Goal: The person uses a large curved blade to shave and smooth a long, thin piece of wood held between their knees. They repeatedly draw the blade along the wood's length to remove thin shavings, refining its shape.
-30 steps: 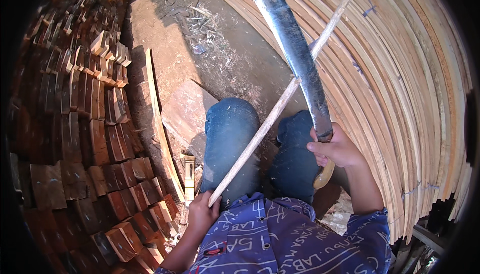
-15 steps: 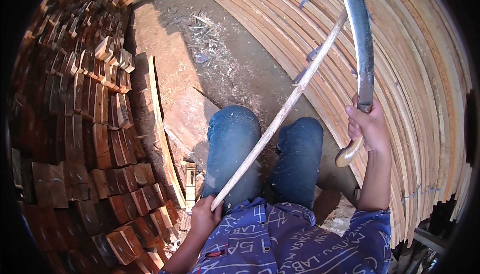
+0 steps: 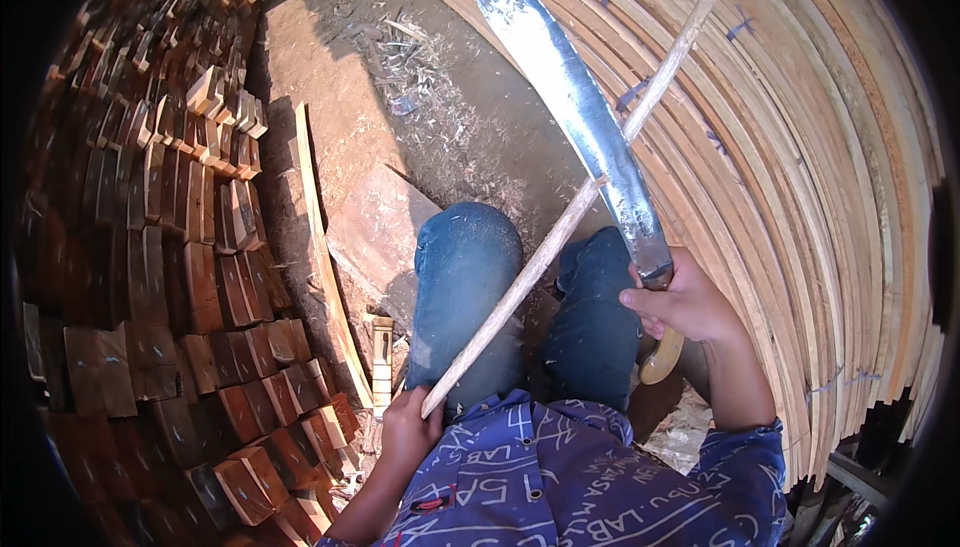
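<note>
1. I see the left hand [image 3: 408,429] gripping a wooden stick [image 3: 515,297] near its lower end.
2. My right hand [image 3: 685,305] holds a machete [image 3: 575,97], crossing before the stick.
3. Wood blocks [image 3: 150,277] stack at left; long planks [image 3: 800,197] lie right.

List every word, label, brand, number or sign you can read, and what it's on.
Blue shirt: white printed lettering, partly legible; I won't copy the wording.
Small red mark on the shirt: too small to make out.
Stacked wood blocks: pale marks on some ends, too small to read.
Knife and stick: no lettering visible.
</note>
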Demonstrator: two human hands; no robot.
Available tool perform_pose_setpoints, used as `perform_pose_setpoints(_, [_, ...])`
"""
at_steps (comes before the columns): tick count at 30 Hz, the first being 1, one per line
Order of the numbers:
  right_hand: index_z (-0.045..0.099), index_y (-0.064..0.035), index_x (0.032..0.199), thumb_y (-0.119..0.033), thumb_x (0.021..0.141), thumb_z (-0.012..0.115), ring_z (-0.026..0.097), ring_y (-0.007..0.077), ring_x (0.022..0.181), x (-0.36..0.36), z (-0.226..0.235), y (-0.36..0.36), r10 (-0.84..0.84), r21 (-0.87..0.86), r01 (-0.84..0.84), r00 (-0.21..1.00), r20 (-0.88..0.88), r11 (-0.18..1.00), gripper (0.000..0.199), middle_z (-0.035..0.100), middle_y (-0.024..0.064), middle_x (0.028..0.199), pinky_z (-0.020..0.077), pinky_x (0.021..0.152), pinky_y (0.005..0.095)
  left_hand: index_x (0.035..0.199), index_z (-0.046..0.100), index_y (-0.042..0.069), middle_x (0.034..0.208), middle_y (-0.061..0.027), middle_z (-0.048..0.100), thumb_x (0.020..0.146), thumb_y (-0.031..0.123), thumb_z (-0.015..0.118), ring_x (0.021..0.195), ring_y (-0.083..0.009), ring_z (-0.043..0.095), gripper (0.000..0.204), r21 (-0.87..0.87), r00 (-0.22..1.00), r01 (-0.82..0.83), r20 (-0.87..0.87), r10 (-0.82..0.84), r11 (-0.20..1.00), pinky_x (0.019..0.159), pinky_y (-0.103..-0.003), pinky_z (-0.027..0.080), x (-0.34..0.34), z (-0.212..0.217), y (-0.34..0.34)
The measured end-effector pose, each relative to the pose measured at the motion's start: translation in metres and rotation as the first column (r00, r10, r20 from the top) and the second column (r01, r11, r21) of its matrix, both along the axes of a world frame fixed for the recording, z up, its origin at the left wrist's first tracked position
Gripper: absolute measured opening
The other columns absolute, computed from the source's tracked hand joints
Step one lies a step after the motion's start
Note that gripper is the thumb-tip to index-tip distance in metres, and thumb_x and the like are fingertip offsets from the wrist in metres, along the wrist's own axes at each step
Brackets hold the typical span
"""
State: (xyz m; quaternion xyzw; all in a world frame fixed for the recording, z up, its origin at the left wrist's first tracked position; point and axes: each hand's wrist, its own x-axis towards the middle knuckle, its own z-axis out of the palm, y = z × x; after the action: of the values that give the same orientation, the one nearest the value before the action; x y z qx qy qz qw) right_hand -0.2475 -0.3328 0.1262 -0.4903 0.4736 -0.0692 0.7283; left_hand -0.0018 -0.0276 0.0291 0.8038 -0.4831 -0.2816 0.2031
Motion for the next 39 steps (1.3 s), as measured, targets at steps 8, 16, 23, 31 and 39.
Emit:
perform_pose_setpoints(8, [0.044,-0.0090,0.089,0.001,0.087,0.069,0.047,0.0103,0.044,0.025,-0.046,0.018,-0.157,0.194,0.101,0.942,0.297,0.976,0.027,0.048,0.0012,0.060,0.0392,0.042,0.0286,0.093,0.065,0.003,0.076,-0.0204,0.065,0.085,0.015,0.073,0.068,-0.0389,0.064,0.017,0.038,0.999,-0.029,-0.036,0.030,0.999,0.062,-0.046,0.052,0.001,0.006,-0.005])
perform_pose_setpoints(16, [0.049,-0.0062,0.086,0.000,0.087,0.069,0.046,0.0110,0.040,0.018,-0.005,-0.003,-0.262,-0.091,0.279,0.951,0.166,0.956,0.021,0.048,0.0020,0.055,0.0390,0.038,0.0276,0.092,0.064,0.002,0.076,-0.0203,0.065,0.084,0.013,0.073,0.068,-0.0383,0.064,0.017,0.040,0.998,-0.028,-0.051,0.030,0.999,0.062,-0.046,0.052,0.002,0.008,-0.007])
perform_pose_setpoints(23, [0.048,-0.0067,0.083,-0.002,0.088,0.066,0.044,0.0085,0.039,-0.018,0.036,-0.045,-0.376,-0.416,0.368,0.924,0.067,0.832,0.020,0.048,0.0011,0.054,0.0380,0.037,0.0259,0.090,0.064,0.003,0.075,-0.0189,0.064,0.083,0.011,0.073,0.067,-0.0370,0.064,0.014,0.000,0.999,0.008,-0.031,-0.008,1.000,0.061,-0.045,0.051,0.000,0.005,-0.008])
perform_pose_setpoints(31, [0.048,-0.0040,0.089,0.004,0.084,0.070,0.049,0.0094,0.045,0.010,0.005,0.004,0.007,-0.120,-0.028,0.985,-0.175,0.992,0.024,0.052,0.0015,0.062,0.0397,0.042,0.0265,0.094,0.065,0.003,0.077,-0.0191,0.065,0.084,0.013,0.073,0.068,-0.0374,0.065,0.016,0.039,1.000,-0.024,-0.018,0.025,0.999,0.063,-0.044,0.053,0.003,0.004,-0.001])
perform_pose_setpoints(39, [0.046,-0.0077,0.090,0.001,0.087,0.069,0.046,0.0105,0.043,0.020,-0.039,0.015,-0.106,0.322,-0.016,0.928,0.358,0.947,0.025,0.047,0.0006,0.058,0.0368,0.041,0.0274,0.097,0.066,0.002,0.076,-0.0209,0.065,0.085,0.015,0.074,0.065,-0.0378,0.065,0.019,0.051,0.997,-0.028,-0.076,0.032,0.998,0.060,-0.044,0.052,0.004,0.008,-0.006])
